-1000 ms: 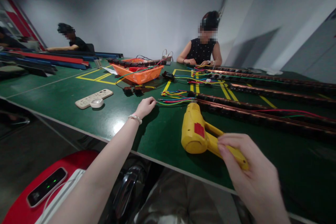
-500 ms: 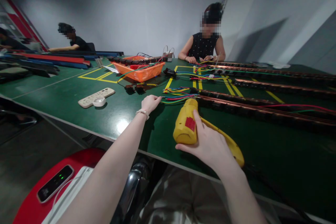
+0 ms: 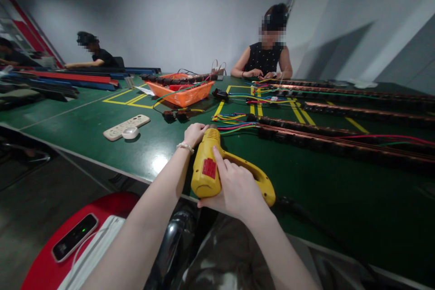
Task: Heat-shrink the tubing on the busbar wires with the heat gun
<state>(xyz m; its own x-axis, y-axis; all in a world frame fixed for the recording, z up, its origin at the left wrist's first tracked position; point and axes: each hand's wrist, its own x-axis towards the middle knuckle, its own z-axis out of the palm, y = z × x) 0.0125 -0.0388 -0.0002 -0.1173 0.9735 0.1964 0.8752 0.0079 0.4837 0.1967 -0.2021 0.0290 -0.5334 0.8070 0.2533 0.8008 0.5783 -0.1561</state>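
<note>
My right hand (image 3: 236, 188) is wrapped round the body of a yellow heat gun (image 3: 207, 163) with a red label. The gun's nozzle points away from me, close beside the fingertips of my left hand (image 3: 196, 134). Those fingers are pinched at the ends of several coloured wires (image 3: 238, 127). The wires run right into a long dark bundle with copper strips (image 3: 306, 138) lying on the green table (image 3: 142, 154). The gun partly hides the wire ends.
An orange basket (image 3: 183, 95) holding dark parts stands further back. A beige strip (image 3: 126, 128) and a small white round item (image 3: 130, 132) lie at the left. A person (image 3: 265, 59) sits across the table; others are at the far left.
My right hand has moved left with the heat gun, bringing its nozzle from over the wires to beside my left fingertips. My left hand has stayed nearly in place.
</note>
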